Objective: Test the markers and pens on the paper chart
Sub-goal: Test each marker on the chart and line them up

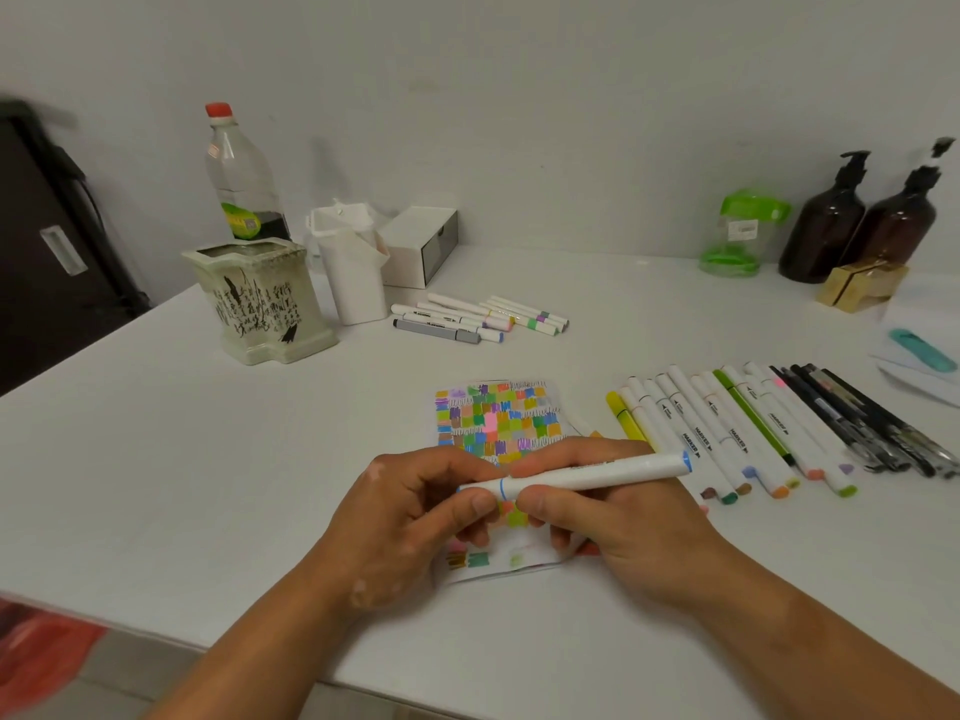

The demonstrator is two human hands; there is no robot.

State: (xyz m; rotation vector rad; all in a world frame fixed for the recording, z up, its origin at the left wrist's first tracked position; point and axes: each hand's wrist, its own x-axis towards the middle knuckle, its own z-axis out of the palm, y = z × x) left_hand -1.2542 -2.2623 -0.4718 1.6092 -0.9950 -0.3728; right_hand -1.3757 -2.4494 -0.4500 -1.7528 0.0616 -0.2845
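Observation:
A white marker with blue trim [597, 472] lies level between both hands, just above the paper chart [498, 415]. My left hand [410, 517] pinches its left cap end. My right hand [613, 511] grips the barrel with thumb and fingers. The chart is a small white sheet covered with coloured swatches, partly hidden under the hands. A row of markers and dark pens [779, 428] lies to the right of the chart. A smaller pile of markers [478, 317] lies farther back.
A ceramic pot with black writing [257, 298], a white holder [353, 272], a white box [421, 244] and a plastic bottle [241, 179] stand at the back left. Two brown pump bottles [862, 220] and a green-lidded jar [740, 231] stand back right. The table's front edge [156, 636] runs near my forearms.

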